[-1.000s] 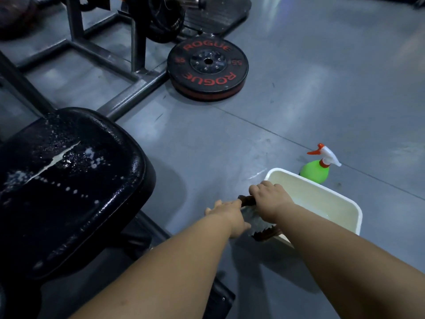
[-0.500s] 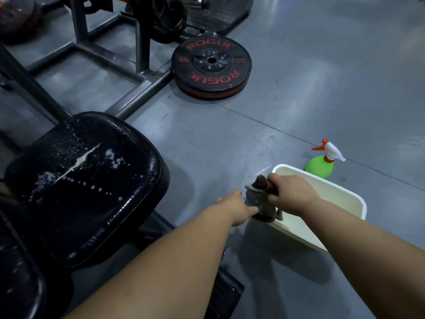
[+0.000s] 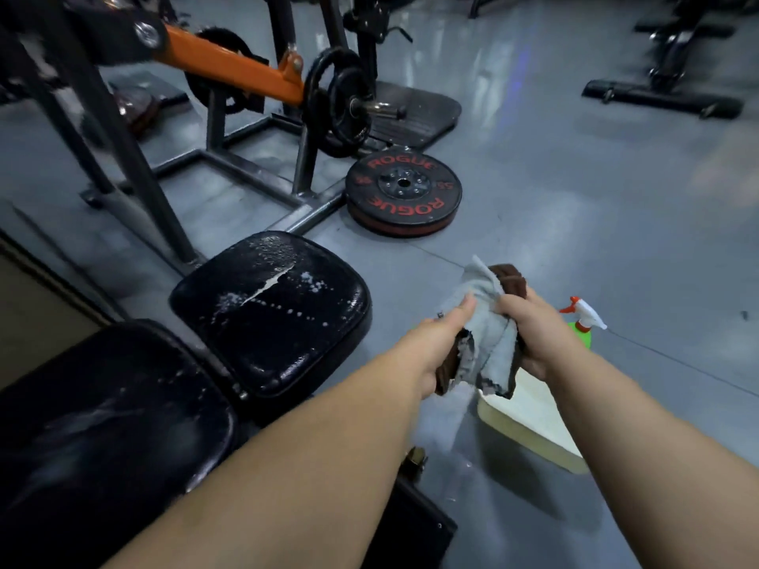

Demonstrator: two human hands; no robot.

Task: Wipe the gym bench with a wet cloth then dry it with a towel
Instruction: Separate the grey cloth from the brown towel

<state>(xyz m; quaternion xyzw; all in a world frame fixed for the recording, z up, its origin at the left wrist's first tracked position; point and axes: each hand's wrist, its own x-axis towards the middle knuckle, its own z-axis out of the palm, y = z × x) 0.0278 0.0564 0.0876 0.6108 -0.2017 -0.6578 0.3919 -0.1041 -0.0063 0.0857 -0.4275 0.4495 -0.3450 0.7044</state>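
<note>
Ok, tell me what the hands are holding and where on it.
Both hands hold one bunched grey-and-brown cloth. The left hand has its grip on the cloth's left side, thumb on top; the right hand clutches its right side, above the white tub.

The flat black round rubber weight plate (image 3: pixel 403 190) on the grey floor bore "ROGUE" in red lettering twice, at its twelve and six o'clock. A red "55" stood at its three o'clock edge.

A soft grey-and-brown cloth (image 3: pixel 488 322) was seen; the bench pad (image 3: pixel 271 314) was glossy black vinyl, wet and cracked; the floor (image 3: pixel 575 199) was smooth, shiny grey; the tub (image 3: pixel 534 420) looked like matt plastic.
</note>
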